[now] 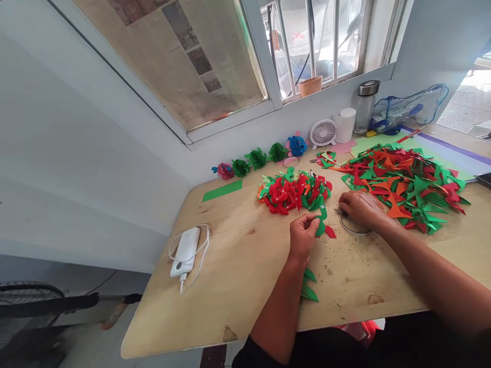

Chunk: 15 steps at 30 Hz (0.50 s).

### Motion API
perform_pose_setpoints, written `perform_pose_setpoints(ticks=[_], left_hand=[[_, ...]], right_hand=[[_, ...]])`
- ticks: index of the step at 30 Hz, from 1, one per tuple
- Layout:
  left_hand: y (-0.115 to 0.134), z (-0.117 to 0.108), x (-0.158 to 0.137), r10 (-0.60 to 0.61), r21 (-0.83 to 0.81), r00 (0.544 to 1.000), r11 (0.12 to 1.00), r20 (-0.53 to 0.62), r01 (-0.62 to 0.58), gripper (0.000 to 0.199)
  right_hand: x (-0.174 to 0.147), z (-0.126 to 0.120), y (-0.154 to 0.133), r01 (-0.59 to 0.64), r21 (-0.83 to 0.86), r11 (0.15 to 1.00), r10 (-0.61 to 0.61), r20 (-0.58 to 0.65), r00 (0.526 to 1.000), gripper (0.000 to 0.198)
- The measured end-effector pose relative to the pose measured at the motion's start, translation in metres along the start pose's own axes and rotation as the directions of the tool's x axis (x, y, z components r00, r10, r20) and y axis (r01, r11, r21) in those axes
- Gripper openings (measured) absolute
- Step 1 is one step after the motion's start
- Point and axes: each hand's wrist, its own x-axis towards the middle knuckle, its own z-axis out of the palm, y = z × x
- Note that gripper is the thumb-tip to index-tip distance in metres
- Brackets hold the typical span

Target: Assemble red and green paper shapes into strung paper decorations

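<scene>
My left hand [303,236] is closed, pinching a green paper piece [321,223] between thumb and fingers. Just beyond its fingertips lies a small red paper piece [330,232]. My right hand [360,208] is low over the table, fingers bent together. A pointed metal tip [338,210] sticks out at its fingertips; the rest of that object is covered. Under the same hand a thin ring [355,233] shows in part. Behind both hands sits a heap of red and green paper petals [286,194]. Green paper leaves [309,292] lie partly hidden by my left forearm.
Paper scraps [410,184] are piled at the right. Along the wall stand green paper ornaments [257,159], a blue one [296,146], a small fan [322,133] and a glass bottle [366,107]. A white power bank [186,252] with its cable and a green strip [222,191] lie left.
</scene>
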Motion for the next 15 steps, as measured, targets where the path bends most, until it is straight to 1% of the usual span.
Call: perform_pose_setpoints(ticks=[6, 9, 13, 15], left_hand=[[-0.0013, 0.0006, 0.0003, -0.013, 0.0, 1.0, 1.0, -0.004, 0.013, 0.017], [-0.0021, 0.0006, 0.0, 0.006, -0.004, 1.0, 1.0, -0.006, -0.006, 0.017], [-0.0028, 0.0006, 0.0001, -0.013, -0.014, 1.0, 1.0, -0.012, 0.012, 0.019], [-0.0027, 0.0009, 0.0003, -0.014, -0.024, 1.0, 1.0, -0.02, 0.014, 0.018]], right_hand=[[-0.0038, 0.0015, -0.0036, -0.055, 0.028, 0.998, 0.056, -0.031, 0.998, 0.02], [-0.0073, 0.0018, -0.0061, -0.066, 0.038, 0.997, 0.068, -0.051, 0.996, 0.021], [-0.0094, 0.0035, -0.0057, -0.063, 0.056, 0.996, 0.067, -0.086, 0.994, 0.021], [-0.0088, 0.0041, -0.0038, -0.074, 0.096, 0.993, 0.085, -0.114, 0.99, 0.019]])
